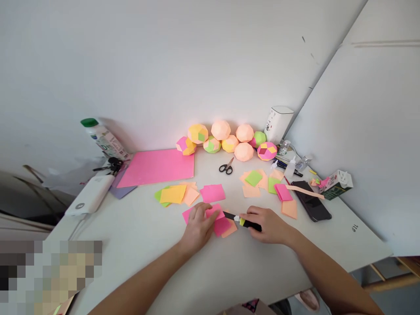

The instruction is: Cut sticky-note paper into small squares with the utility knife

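My left hand (pixel 198 225) presses with bent fingers and thumb on a pink paper piece (pixel 222 225) in the middle of the table, holding it. More pink paper lies under that hand, and a peach paper piece (pixel 231 228) sticks out beneath at the right. In my right hand (pixel 267 224) is a black and yellow utility knife (pixel 243 221), fingers wrapped round its handle. Its dark blade points left and meets the right edge of the pink paper; whether it is inside a fold I cannot tell. Just beyond my hands lie pink sheets (pixel 212 193).
Behind are scissors (pixel 226 167), a pink board (pixel 157 167) and several faceted paper balls (pixel 243 152). Yellow paper squares (pixel 173 194) lie left, green ones (pixel 253 178) right. A phone (pixel 311 201), glue bottle (pixel 290 167) and small box (pixel 336 183) sit right; a white device (pixel 90 194) left.
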`<state>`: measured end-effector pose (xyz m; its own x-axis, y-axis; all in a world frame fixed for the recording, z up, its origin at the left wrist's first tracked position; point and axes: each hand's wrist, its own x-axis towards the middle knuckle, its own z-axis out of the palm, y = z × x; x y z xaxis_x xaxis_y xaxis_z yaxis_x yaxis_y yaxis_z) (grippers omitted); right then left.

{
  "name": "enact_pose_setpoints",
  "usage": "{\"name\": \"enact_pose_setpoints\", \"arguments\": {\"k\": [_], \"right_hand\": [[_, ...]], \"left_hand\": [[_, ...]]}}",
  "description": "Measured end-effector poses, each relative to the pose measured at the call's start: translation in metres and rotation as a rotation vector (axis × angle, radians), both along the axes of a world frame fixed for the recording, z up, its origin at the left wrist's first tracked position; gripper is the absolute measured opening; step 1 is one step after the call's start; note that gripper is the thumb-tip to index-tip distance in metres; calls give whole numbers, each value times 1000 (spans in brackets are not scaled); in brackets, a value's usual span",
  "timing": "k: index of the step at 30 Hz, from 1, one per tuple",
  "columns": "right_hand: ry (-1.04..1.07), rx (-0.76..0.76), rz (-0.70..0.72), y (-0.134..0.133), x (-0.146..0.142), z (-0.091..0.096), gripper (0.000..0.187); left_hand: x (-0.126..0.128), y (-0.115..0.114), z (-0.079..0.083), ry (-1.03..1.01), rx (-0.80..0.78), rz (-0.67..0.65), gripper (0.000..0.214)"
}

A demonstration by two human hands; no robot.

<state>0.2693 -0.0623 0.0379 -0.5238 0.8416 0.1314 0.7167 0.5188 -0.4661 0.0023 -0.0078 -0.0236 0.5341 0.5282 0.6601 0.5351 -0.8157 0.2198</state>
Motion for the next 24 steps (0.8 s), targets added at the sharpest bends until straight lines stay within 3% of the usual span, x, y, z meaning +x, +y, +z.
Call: {"name": "enact_pose_setpoints", "arguments": {"k": [3, 5, 8, 11, 15, 18, 24], "right_hand": [[-54, -6, -24, 0, 0, -1, 48], [-87, -16, -26, 1, 0, -1, 48], [-107, -41, -19, 1, 3, 0, 49], [-97, -82, -9, 1, 10, 5, 50], [-48, -209, 63, 3, 24, 14, 52], [-54, -301, 78, 4, 30, 20, 53], [-72, -344, 70, 4, 31, 20, 56]], "left_hand": [[-2, 15, -1, -5, 66, 204, 50], [-4, 25, -2, 31, 22, 257, 52], [-6, 30, -2, 90, -78, 149, 54], [-8, 25, 0, 49, -68, 30, 48], [-8, 15, 5, -14, -84, -225, 43], [-7, 9, 9, 68, -147, -373, 40], [-7, 7, 15, 272, -232, -337, 44]]}}
